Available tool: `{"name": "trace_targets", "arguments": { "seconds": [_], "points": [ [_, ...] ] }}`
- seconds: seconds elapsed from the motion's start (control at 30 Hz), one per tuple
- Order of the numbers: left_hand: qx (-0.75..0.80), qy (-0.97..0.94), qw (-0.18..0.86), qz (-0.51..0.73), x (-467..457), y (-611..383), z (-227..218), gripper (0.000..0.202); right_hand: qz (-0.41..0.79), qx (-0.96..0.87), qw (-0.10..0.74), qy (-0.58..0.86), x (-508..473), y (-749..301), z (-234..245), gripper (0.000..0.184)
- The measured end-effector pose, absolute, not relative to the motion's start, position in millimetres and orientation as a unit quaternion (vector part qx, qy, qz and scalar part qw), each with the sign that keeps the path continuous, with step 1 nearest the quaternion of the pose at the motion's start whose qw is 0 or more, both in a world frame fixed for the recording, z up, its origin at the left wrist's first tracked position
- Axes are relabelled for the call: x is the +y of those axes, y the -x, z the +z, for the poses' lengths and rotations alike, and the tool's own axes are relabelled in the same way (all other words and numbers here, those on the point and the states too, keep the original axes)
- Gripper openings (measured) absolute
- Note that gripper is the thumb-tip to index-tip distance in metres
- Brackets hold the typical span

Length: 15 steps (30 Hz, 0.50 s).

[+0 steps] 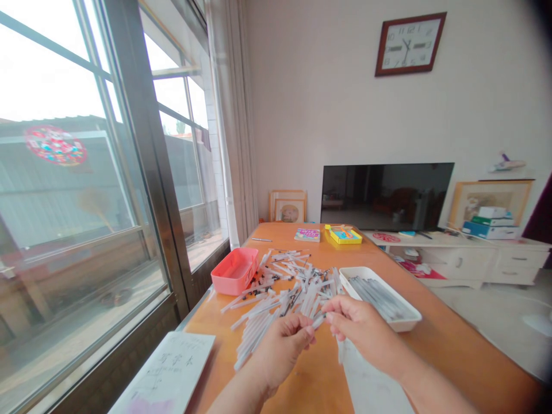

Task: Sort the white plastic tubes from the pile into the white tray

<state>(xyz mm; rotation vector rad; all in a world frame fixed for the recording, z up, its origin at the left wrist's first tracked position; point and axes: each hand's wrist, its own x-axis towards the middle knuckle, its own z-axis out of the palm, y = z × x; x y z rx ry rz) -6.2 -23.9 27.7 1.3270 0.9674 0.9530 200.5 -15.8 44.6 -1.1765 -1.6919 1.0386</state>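
A notebook (172,365) lies left of the left hand (290,334), and a white sheet (366,382) sits under the right forearm. Loose pen parts (276,299) spread just beyond both hands. A red basket (224,282) stands past them, leftward; a white tray (407,323), beyond the right hand (350,315), holds a row of grey pens (377,296). Both hands pinch one pen piece (318,321) between them.

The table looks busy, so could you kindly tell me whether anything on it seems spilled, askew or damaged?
The pen parts look spilled: they sprawl across the table at many angles, some overlapping, whereas the sticks in the white tray lie roughly parallel. A lone pen lies apart, beyond the pink box. I see no clear damage.
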Motion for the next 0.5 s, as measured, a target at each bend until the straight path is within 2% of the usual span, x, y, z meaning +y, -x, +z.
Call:
{"name": "trace_targets", "arguments": {
  "seconds": [0.5],
  "points": [
    [0.410,-0.594,0.582,0.376,-20.9,9.2,23.1,0.025,0.417,-0.674,0.387,0.472,-19.5,-200.9,47.3,0.015]
  ]
}}
